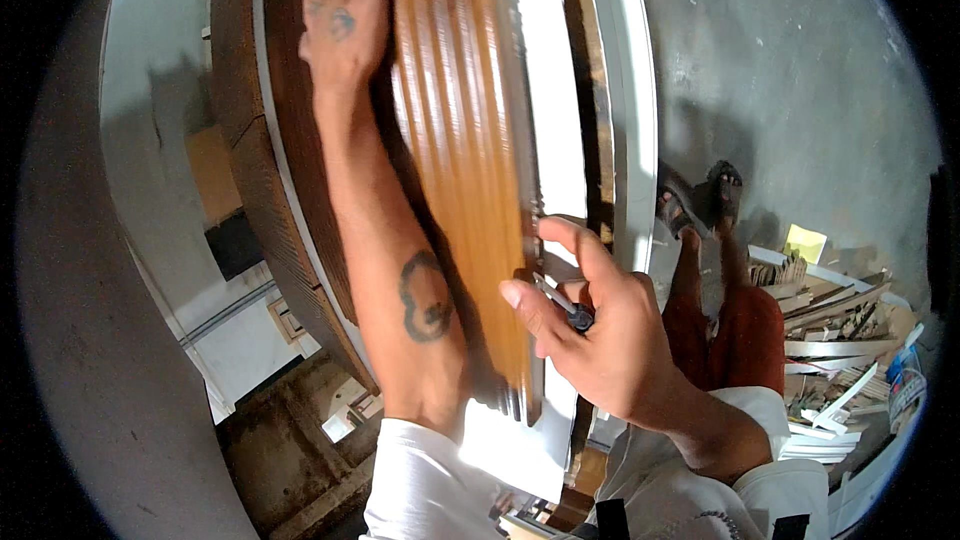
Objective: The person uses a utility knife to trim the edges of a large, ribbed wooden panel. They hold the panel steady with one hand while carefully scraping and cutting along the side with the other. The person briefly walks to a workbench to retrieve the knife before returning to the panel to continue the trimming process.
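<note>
A glossy brown fluted panel runs away from me, tilted, over a white sheet. My left hand is closed at the panel's far left edge, with the thumb up by its face; some fingertips are hidden. At the near right edge, my right hand holds a small tool with a thin metal shaft and a dark handle, which looks like a screwdriver. Its shaft points at the panel's edge. The right index finger and thumb reach to that same edge, one on either side of the shaft.
Darker ribbed panels lie to the left. A long white rail borders the right side. Offcuts and strips fill a heap on the floor at right, beside my sandalled feet. Further left stands a pale board.
</note>
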Motion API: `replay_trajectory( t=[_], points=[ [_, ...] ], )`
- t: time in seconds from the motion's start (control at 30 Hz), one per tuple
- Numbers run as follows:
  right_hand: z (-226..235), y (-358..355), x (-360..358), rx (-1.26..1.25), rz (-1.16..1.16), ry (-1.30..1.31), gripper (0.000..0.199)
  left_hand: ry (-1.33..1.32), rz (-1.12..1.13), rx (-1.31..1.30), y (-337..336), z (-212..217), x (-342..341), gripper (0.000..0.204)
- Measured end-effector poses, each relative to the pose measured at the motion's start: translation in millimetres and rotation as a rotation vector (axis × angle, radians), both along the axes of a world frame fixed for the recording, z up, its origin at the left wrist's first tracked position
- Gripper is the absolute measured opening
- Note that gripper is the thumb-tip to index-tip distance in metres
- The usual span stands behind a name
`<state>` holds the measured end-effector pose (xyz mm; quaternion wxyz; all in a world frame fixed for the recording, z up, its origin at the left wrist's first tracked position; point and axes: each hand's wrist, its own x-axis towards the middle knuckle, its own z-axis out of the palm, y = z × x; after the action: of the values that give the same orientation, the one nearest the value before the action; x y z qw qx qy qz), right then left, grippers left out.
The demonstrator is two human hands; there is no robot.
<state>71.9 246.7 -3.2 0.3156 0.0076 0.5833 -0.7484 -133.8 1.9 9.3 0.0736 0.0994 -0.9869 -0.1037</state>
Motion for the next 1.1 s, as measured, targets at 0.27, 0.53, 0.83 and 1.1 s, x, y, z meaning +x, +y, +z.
replay_trajectory(
  t=[0.27, 0.53, 0.83, 1.1],
  points=[
    [6, 13, -3, 0.138, -0.066, 0.036, 0.025, -0.031, 0.039, -0.078, 53, -1, 21, 0.091],
    [-28, 34, 12, -0.049, -0.179, -0.019, 0.033, 0.028, -0.023, -0.062, -29, 4, -15, 0.089],
    [-52, 29, 20, -0.68, -0.273, -0.76, 0.028, -0.055, 0.063, 0.19, -59, -4, -23, 0.09],
    [-34, 27, 4, -0.692, -0.32, -0.961, 0.021, -0.037, 0.058, 0.209, -52, 0, -23, 0.088]
  ],
)
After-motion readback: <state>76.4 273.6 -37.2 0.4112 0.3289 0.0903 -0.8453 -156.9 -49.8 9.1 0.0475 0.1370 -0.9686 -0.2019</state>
